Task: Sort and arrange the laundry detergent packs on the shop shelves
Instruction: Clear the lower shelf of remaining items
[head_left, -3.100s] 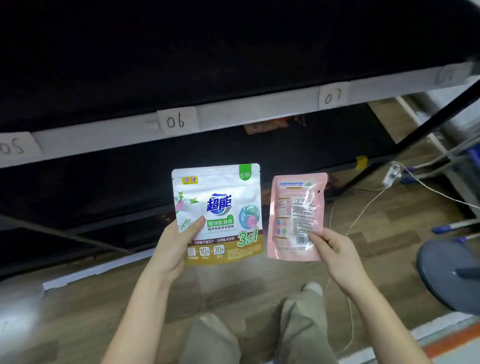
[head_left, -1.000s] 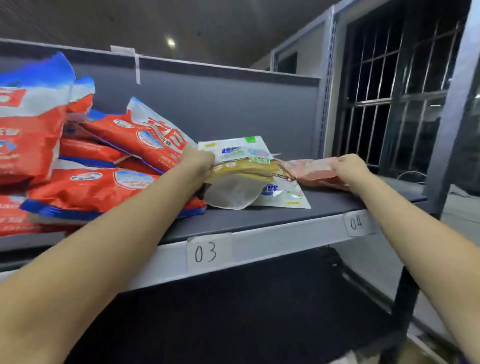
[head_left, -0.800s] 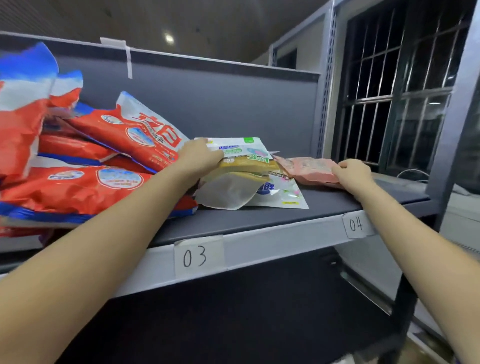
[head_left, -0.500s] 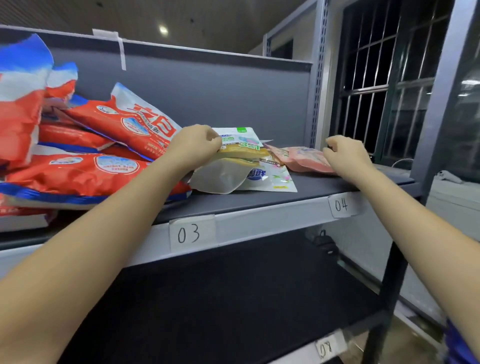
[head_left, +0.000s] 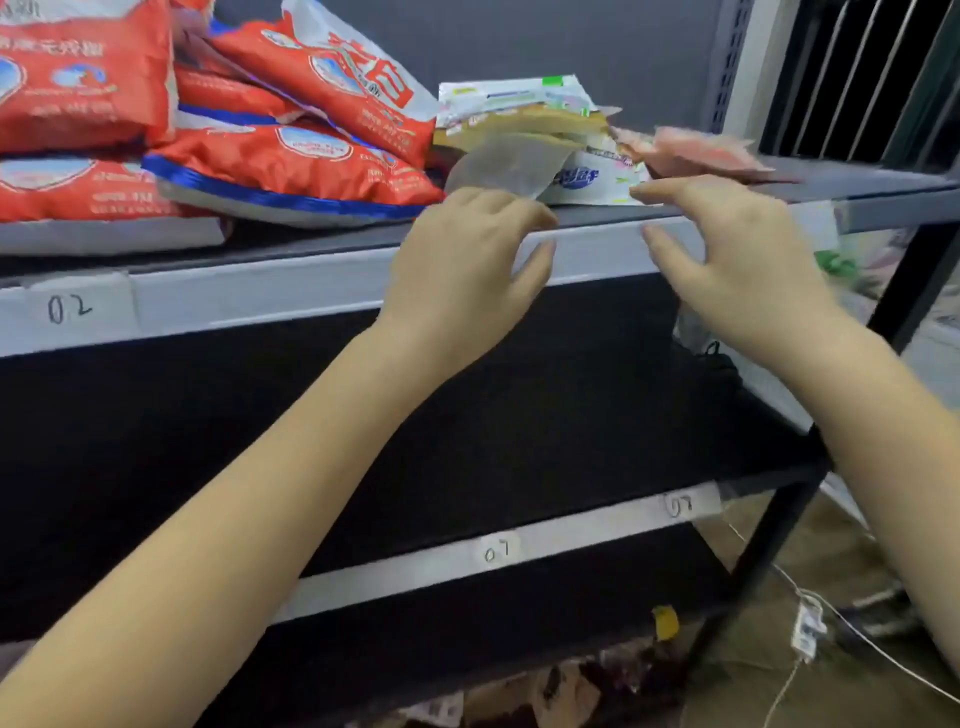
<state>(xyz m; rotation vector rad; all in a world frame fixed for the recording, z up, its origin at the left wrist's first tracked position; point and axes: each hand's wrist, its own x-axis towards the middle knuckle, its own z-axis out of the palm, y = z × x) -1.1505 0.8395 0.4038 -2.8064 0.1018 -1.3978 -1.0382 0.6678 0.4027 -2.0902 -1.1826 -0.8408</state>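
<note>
Hovering both empty hands at the front edge of a shop shelf

Filling most of the view is a grey metal shelving unit (head_left: 322, 280) with pale front strips and black uprights. Its upper shelf strip carries a handwritten paper label reading 02 (head_left: 70, 309), and the strip of the shelf below carries a label that looks like 07 (head_left: 496, 551), with a second, blurred label further right.

On the left of the upper shelf lies a heap of large red, white and blue plastic detergent bags (head_left: 291, 161), piled on one another and leaning to the right.

Just right of that heap sits a small stack of white and gold flat detergent pouches (head_left: 524, 111), the lowest one showing a blue logo. A pink flat pouch (head_left: 691, 156) lies just beside the stack on the right, blurred in the view.

My bare forearms reach up from the bottom corners. My left hand (head_left: 462, 270) hangs in front of the shelf edge below the white pouches, fingers loosely bent and holding nothing. My right hand (head_left: 737, 260) is near it to the right, below the pink pouch, fingers spread and relaxed, also holding nothing. Neither hand touches a pack.

Low on the right, a brown floor (head_left: 831, 561) with a white cable (head_left: 872, 649) shows.
</note>
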